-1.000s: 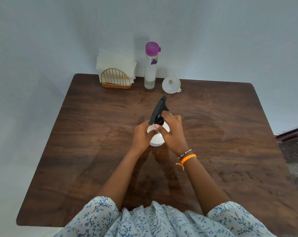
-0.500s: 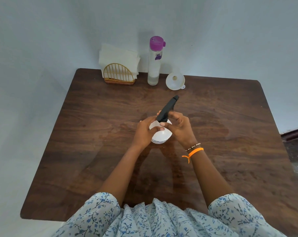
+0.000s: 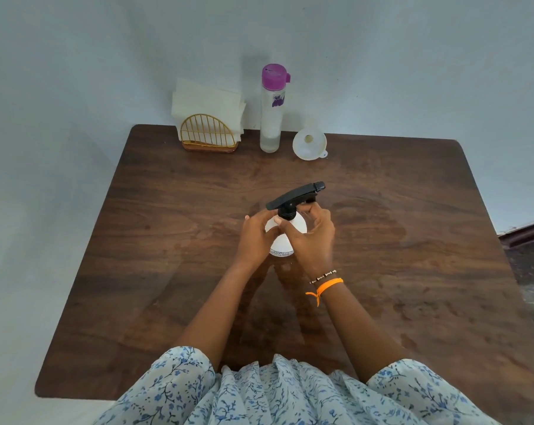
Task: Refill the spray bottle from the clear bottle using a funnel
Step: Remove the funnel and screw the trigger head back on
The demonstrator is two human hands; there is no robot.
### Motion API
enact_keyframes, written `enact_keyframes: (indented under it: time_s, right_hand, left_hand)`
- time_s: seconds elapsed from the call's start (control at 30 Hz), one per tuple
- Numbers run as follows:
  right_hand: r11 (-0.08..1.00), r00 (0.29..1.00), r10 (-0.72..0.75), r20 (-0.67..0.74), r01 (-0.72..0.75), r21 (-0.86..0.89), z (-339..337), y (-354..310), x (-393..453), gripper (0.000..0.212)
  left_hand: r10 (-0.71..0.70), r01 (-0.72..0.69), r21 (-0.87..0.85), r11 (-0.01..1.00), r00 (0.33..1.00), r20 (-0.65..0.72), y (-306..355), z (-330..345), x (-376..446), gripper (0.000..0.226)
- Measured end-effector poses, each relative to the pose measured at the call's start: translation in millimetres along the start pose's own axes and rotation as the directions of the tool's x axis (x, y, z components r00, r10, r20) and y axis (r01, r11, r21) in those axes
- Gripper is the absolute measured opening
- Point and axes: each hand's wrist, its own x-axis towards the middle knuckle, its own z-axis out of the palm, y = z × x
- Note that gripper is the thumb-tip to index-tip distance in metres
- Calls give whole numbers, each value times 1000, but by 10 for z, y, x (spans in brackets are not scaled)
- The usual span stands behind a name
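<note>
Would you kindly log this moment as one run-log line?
step: unscrewing spray head | left hand: grips spray bottle | right hand: grips black spray head | funnel, clear bottle: untouched at back

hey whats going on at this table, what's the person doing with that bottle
A person is working on the white spray bottle in the middle of the wooden table. The left hand grips its body, while the right hand holds the neck by the black trigger head, apparently unscrewing it. The clear bottle with the purple cap, the white funnel and a napkin holder stand untouched at the far edge.
</note>
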Motion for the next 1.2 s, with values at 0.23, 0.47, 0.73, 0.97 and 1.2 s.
enact_keyframes:
  time_s: [0.23,0.47,0.73,0.97,1.2]
  right_hand:
    - [997,999,40,1,-40,59,16,-15,0,29]
    - [991,998,55,-6,-54,120,138,6,-43,34]
    - [999,992,18,-127,-13,38,174,-59,-11,31]
    - [999,998,36,-49,-35,29,69,24,-76,34]
    - [993,988,80,-132,-68,97,137,-4,-54,36]
  left_hand:
    - [-20,20,8,1000,1000,-2,-23,10,7,28]
    - [12,-13,-16,1000,1000,-14,3,-6,-10,28]
    - [44,-44,-47,998,999,-3,-19,-7,-9,26]
    - [30,-30,-32,999,1000,2,-94,15,24,27]
    - [51,-51,-29,998,998,-20,-66,14,11,25]
